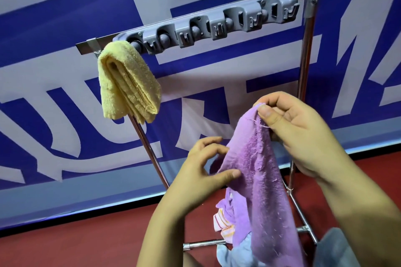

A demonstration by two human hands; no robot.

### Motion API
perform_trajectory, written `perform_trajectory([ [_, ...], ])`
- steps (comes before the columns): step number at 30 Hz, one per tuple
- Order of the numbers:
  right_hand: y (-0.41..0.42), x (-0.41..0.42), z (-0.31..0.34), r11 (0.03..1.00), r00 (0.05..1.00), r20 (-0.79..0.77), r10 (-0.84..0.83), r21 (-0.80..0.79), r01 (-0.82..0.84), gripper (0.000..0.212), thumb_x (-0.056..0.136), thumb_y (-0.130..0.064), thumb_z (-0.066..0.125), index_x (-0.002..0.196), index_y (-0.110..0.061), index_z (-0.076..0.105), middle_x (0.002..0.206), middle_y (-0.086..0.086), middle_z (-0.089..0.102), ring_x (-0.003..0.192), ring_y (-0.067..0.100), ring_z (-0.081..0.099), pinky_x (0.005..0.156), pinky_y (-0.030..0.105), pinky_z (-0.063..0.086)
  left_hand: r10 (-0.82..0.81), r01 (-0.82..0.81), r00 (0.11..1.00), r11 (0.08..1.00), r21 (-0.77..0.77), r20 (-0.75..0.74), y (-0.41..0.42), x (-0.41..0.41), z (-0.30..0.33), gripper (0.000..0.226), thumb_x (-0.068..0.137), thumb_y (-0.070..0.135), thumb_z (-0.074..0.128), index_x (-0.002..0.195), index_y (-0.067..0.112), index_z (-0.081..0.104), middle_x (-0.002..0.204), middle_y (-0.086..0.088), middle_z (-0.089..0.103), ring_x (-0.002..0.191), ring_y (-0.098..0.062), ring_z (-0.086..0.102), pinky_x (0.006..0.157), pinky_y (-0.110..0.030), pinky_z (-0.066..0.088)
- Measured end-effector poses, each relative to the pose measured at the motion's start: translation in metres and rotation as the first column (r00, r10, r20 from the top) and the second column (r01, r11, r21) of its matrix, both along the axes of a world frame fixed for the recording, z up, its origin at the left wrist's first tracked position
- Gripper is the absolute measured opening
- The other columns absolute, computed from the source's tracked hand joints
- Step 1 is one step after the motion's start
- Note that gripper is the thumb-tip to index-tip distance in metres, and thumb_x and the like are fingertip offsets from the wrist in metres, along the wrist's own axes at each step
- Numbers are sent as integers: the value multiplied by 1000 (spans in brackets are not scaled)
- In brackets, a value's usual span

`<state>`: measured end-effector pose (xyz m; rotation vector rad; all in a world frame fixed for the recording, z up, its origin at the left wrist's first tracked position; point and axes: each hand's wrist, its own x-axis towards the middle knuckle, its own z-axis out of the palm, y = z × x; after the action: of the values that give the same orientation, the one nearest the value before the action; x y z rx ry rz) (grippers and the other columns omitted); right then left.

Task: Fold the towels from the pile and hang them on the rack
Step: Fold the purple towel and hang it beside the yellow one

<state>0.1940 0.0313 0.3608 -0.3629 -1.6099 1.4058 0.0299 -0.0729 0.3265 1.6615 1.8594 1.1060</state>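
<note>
A red floor (76,234) fills the bottom of the frame, meeting a blue-and-white banner (65,93) behind the rack (303,71). A folded yellow towel (128,84) hangs at its upper-left end. The right hand (299,134) pinches a purple towel (258,175) by its top corner; the left hand (206,165) pinches its edge. The pile (225,221) lies lower centre.

The right hand (299,134) pinches the top edge of a purple towel (258,180), which hangs down toward the pile (227,223) on the red floor (86,236). The left hand (204,169) pinches its left edge lower down. On the metal rack (303,54) — at the left end of its grey clip bar (208,24) — hangs a folded yellow towel (128,84).
</note>
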Motion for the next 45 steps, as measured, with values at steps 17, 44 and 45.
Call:
perform_trajectory([
  [17, 20, 47, 19, 961, 980, 107, -166, 240, 137, 12, 82, -35, 56, 82, -25, 61, 70, 14, 58, 66, 7, 58, 64, 14, 53, 63, -145, 976, 903, 405, 210, -37, -29, 71, 21, 71, 15, 66, 74, 34, 75, 74, 11, 72, 72, -2, 65, 69, -15, 51],
  [44, 29, 13, -19, 886, 992, 104, -65, -451, 106, 15, 94, -10, 50, 82, -6, 59, 60, -3, 69, 54, 3, 63, 49, 18, 53, 107, -334, 340, 943, 14, 935, 3, -6, 15, 14, 84, 6, 60, 74, 12, 52, 59, 1, 60, 55, -10, 60, 55, -21, 53],
  [45, 25, 12, -17, 897, 986, 117, -115, -413, 154, 15, 93, -11, 51, 80, -8, 58, 60, -3, 68, 55, 2, 63, 48, 17, 52, 104, -326, 367, 945, 23, 924, 3, -1, 16, 12, 80, 7, 62, 75, 13, 52, 65, -2, 60, 62, -14, 60, 59, -22, 53],
])
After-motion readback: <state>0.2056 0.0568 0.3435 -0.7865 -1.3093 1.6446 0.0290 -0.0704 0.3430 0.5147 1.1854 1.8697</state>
